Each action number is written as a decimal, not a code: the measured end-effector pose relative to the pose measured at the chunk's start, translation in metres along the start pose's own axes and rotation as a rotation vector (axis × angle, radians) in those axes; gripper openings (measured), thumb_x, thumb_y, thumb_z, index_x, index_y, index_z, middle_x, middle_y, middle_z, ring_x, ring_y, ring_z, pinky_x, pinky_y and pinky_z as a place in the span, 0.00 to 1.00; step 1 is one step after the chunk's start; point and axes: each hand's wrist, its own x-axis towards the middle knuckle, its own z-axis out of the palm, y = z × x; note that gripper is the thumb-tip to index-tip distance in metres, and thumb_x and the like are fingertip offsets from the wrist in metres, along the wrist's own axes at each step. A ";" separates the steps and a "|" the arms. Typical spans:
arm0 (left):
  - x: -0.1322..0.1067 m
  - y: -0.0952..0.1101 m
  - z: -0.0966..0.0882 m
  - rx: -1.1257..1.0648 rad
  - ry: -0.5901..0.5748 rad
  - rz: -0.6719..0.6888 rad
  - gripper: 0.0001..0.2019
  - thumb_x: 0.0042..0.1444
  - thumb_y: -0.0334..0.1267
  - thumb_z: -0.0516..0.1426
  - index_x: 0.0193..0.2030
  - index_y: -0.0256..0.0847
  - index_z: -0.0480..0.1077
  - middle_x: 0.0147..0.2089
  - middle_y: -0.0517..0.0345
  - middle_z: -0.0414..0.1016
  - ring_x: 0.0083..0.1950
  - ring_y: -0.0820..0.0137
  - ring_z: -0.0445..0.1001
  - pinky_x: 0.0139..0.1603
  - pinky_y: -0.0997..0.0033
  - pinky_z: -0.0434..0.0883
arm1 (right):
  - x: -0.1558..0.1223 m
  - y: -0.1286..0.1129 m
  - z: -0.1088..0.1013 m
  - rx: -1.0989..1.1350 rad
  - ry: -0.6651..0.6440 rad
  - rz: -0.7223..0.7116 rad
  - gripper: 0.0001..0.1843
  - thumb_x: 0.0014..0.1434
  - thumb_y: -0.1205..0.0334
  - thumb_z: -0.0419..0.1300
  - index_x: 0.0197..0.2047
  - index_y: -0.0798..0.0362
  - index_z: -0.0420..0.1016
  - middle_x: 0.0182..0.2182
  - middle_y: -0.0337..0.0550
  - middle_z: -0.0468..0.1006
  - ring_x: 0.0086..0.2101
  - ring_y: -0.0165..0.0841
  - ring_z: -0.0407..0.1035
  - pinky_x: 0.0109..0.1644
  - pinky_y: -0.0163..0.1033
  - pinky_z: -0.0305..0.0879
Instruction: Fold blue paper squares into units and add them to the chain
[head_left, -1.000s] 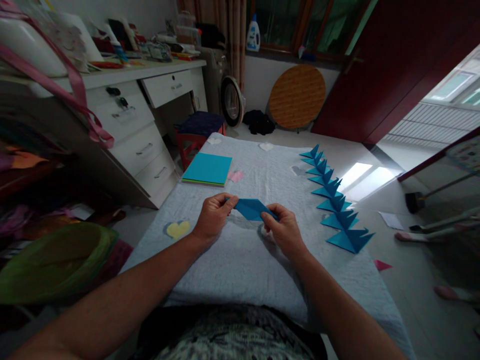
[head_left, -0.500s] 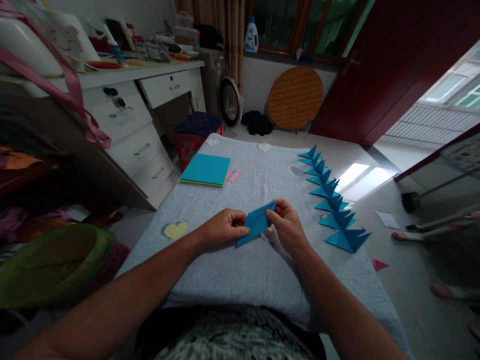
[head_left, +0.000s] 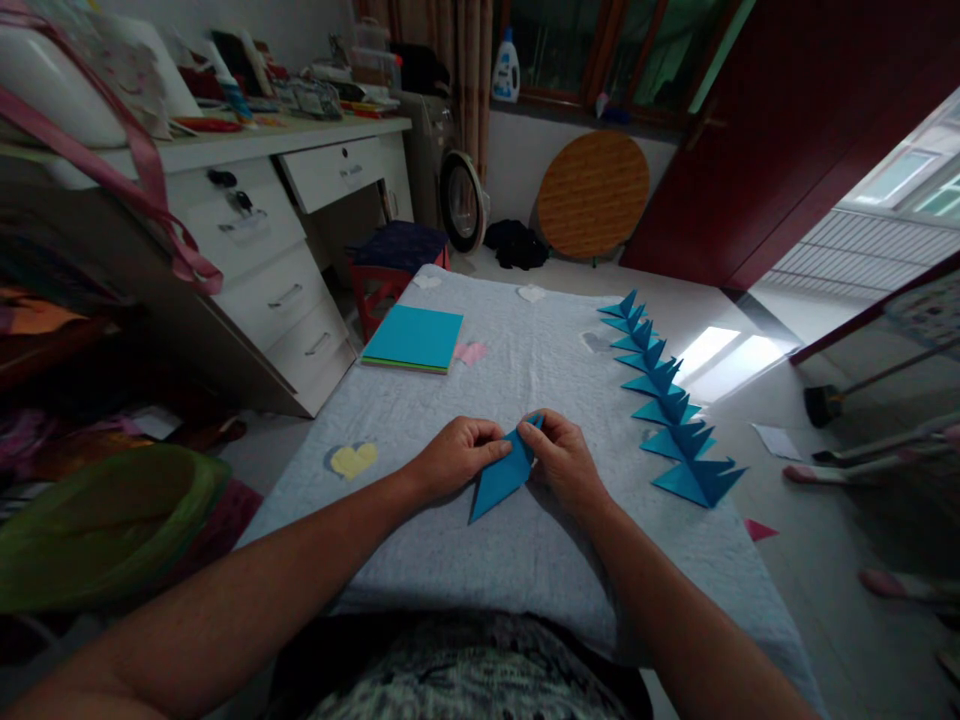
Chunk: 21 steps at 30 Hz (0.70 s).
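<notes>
A folded piece of blue origami paper [head_left: 501,480] is held between my hands, a little above the cloth-covered table [head_left: 465,580]. My left hand [head_left: 466,455] pinches its upper left edge between thumb and fingers. Thumb and fingers of my right hand [head_left: 561,455] grip the narrow upper right end. One pointed end of the paper hangs down toward me. To the right stands a row of several folded blue paper cranes [head_left: 694,480]. Beyond my left hand lies a square stack of coloured paper [head_left: 414,338], blue on top.
A stool [head_left: 397,255] with a dark cushion stands past the table's far left corner. Left of the table are a white desk [head_left: 285,300] with drawers and a bin with a green liner [head_left: 112,530]. A pink paper scrap [head_left: 760,529] lies off the right edge.
The blue paper has tilted more steeply, its lower point now nearer me. My left hand has shifted slightly right along its edge, and my right hand has come slightly inward and lower.
</notes>
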 end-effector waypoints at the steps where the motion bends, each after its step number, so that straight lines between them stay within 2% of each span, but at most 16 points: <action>1: 0.000 0.000 0.000 0.016 -0.015 0.002 0.17 0.53 0.51 0.62 0.28 0.36 0.71 0.24 0.63 0.64 0.24 0.77 0.58 0.23 0.77 0.56 | 0.000 0.000 -0.001 -0.014 0.006 0.000 0.16 0.56 0.49 0.65 0.28 0.52 0.71 0.20 0.32 0.65 0.21 0.25 0.58 0.24 0.32 0.56; 10: -0.002 0.000 0.000 0.090 -0.077 0.037 0.18 0.55 0.51 0.61 0.26 0.37 0.70 0.22 0.64 0.61 0.24 0.76 0.56 0.24 0.76 0.55 | -0.002 0.001 -0.005 -0.057 0.077 0.008 0.24 0.55 0.44 0.66 0.20 0.52 0.65 0.16 0.31 0.59 0.18 0.24 0.53 0.20 0.33 0.50; 13: -0.003 -0.001 0.000 0.112 -0.075 0.049 0.17 0.56 0.49 0.60 0.27 0.37 0.71 0.23 0.63 0.63 0.24 0.76 0.58 0.25 0.76 0.56 | -0.001 -0.001 -0.004 -0.026 0.094 0.048 0.26 0.56 0.40 0.63 0.20 0.52 0.67 0.15 0.32 0.60 0.17 0.25 0.53 0.19 0.33 0.49; 15: -0.003 -0.001 0.001 0.131 -0.068 0.055 0.16 0.57 0.48 0.60 0.27 0.36 0.71 0.23 0.63 0.65 0.24 0.76 0.59 0.26 0.76 0.57 | 0.000 -0.004 -0.003 0.002 0.141 0.044 0.28 0.58 0.37 0.59 0.24 0.54 0.73 0.16 0.35 0.65 0.17 0.26 0.56 0.19 0.34 0.51; 17: -0.002 -0.001 0.001 0.115 -0.037 0.064 0.14 0.58 0.46 0.59 0.30 0.36 0.72 0.24 0.63 0.66 0.25 0.76 0.61 0.26 0.76 0.58 | 0.001 -0.006 -0.003 0.032 0.195 -0.015 0.28 0.60 0.36 0.55 0.32 0.54 0.78 0.23 0.40 0.73 0.21 0.28 0.62 0.22 0.35 0.57; 19: -0.001 -0.001 0.002 0.056 0.036 0.081 0.10 0.58 0.43 0.59 0.38 0.37 0.72 0.25 0.65 0.65 0.24 0.76 0.63 0.26 0.77 0.60 | 0.001 -0.008 -0.003 0.023 0.236 -0.107 0.24 0.62 0.40 0.55 0.42 0.53 0.78 0.32 0.43 0.77 0.26 0.30 0.66 0.27 0.36 0.62; 21: 0.002 -0.002 0.002 0.014 0.130 0.099 0.13 0.57 0.40 0.59 0.47 0.40 0.67 0.24 0.69 0.65 0.23 0.76 0.65 0.26 0.77 0.61 | -0.001 -0.008 -0.003 -0.078 0.232 -0.189 0.18 0.63 0.47 0.57 0.47 0.50 0.75 0.35 0.42 0.77 0.30 0.31 0.68 0.32 0.37 0.65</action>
